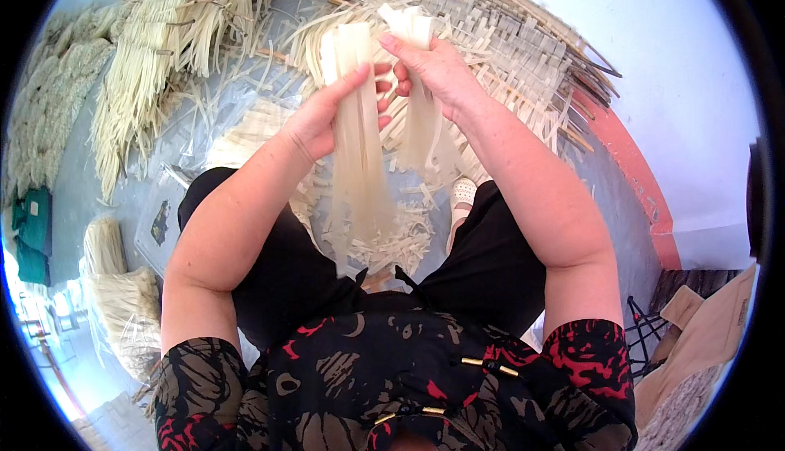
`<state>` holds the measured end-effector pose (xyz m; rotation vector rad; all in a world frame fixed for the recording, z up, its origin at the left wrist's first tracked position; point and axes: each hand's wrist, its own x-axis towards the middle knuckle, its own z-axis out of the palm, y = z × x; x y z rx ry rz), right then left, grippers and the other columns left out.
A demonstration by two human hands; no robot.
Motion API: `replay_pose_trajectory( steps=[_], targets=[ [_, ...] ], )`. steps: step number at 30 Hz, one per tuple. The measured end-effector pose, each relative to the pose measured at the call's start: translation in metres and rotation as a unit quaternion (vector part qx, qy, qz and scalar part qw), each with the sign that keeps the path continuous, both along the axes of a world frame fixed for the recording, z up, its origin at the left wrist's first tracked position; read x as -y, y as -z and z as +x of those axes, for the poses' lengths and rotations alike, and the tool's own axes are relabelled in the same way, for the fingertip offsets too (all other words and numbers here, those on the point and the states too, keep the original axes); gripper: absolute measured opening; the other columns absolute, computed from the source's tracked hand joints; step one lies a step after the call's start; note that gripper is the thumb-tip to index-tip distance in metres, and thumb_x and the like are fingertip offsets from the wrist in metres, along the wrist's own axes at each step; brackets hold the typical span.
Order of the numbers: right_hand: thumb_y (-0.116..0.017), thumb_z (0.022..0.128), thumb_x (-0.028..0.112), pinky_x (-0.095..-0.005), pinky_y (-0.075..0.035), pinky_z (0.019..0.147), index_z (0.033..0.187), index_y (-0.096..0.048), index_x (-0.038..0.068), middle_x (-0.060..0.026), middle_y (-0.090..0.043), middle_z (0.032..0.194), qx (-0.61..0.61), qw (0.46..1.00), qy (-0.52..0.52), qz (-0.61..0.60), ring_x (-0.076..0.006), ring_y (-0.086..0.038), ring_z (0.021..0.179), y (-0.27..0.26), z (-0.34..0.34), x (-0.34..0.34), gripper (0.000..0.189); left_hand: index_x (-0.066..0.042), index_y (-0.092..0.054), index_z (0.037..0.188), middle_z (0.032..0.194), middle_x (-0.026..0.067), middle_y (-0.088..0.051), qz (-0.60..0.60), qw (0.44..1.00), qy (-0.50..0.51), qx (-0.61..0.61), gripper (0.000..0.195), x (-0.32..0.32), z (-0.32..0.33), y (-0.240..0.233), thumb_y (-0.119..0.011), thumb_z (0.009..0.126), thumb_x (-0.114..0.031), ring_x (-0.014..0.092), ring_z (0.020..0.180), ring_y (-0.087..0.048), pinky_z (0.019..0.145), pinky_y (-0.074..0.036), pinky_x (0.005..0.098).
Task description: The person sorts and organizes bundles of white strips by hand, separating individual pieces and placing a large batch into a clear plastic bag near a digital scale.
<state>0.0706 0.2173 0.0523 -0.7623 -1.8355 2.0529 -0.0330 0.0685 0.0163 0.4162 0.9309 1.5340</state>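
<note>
Flat, pale translucent strips, perhaps dried noodles, hang in two bunches before me. My left hand [343, 107] holds one bunch of strips [356, 144] near its upper part, thumb across the front and fingers behind. The lower ends dangle above the floor between my knees. My right hand [429, 71] grips the folded top of the second bunch [412, 26] between thumb and fingers, and its tails fall below that hand. The fingertips of both hands are close together between the bunches. Short broken pieces [398, 239] lie on the grey floor under them.
Rows of similar strips on sticks [515, 52] lie ahead, towards the right wall. A heap of strips with sticks [141, 71] stands at the left. A plastic-wrapped bundle [126, 310] is at the lower left, by a grey stool or box [147, 224]. Cardboard [705, 334] is at the lower right.
</note>
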Motion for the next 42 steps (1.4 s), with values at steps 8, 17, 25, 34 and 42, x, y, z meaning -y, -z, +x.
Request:
replay_pose_trajectory(
  steps=[8,17,25,34,42],
  targets=[
    [-0.076,0.080,0.023,-0.0281,-0.050,0.050,0.100,-0.063,0.003,-0.0054,-0.063,0.086,-0.030,0.994,-0.076,-0.076,-0.0114,-0.056,0.059,0.005,0.000,0.022,0.031,-0.009,-0.049,0.127,0.109,0.0088,-0.059,0.054,0.996,0.020,0.061,0.051,-0.002,-0.011,0.009,-0.052,0.094,-0.048,0.022,0.095,-0.061,0.087,-0.051,0.0367],
    [-0.074,0.079,0.013,-0.0261,-0.047,0.053,0.094,-0.065,0.000,-0.0060,-0.065,0.083,-0.040,0.995,0.000,-0.091,-0.0114,-0.054,0.060,0.007,0.000,-0.001,0.022,-0.003,-0.051,0.126,0.115,0.0120,-0.062,0.021,0.999,-0.031,0.025,0.043,-0.004,0.000,-0.004,-0.057,0.093,-0.031,0.021,0.106,-0.060,0.091,-0.049,0.0361],
    [-0.074,0.079,0.016,-0.0266,-0.048,0.054,0.096,-0.065,0.001,-0.0071,-0.064,0.084,-0.043,0.995,-0.062,-0.066,-0.0123,-0.054,0.061,0.008,0.000,-0.005,0.024,-0.005,-0.049,0.128,0.117,0.0100,-0.060,0.029,0.999,-0.041,0.013,0.047,0.000,-0.005,-0.002,-0.063,0.090,-0.029,0.022,0.107,-0.059,0.092,-0.049,0.0396],
    [-0.073,0.080,0.044,-0.0325,-0.053,0.066,0.112,-0.059,0.001,-0.0097,-0.062,0.101,-0.019,0.993,-0.004,-0.112,-0.0160,-0.059,0.074,0.016,-0.004,0.000,0.056,-0.003,-0.050,0.127,0.114,0.0117,-0.061,-0.004,0.998,-0.067,-0.003,0.047,-0.003,-0.003,0.000,-0.064,0.089,-0.027,0.024,0.103,-0.062,0.090,-0.050,0.0400],
    [-0.071,0.080,0.050,-0.0385,-0.052,0.085,0.121,-0.055,0.001,-0.0119,-0.062,0.111,-0.035,0.994,-0.068,-0.076,-0.0228,-0.061,0.101,0.014,-0.002,0.016,0.066,0.001,-0.052,0.124,0.114,0.0132,-0.062,-0.026,0.998,-0.049,-0.003,0.042,-0.001,-0.005,0.005,-0.062,0.090,-0.023,0.023,0.101,-0.063,0.086,-0.053,0.0362]
  ],
)
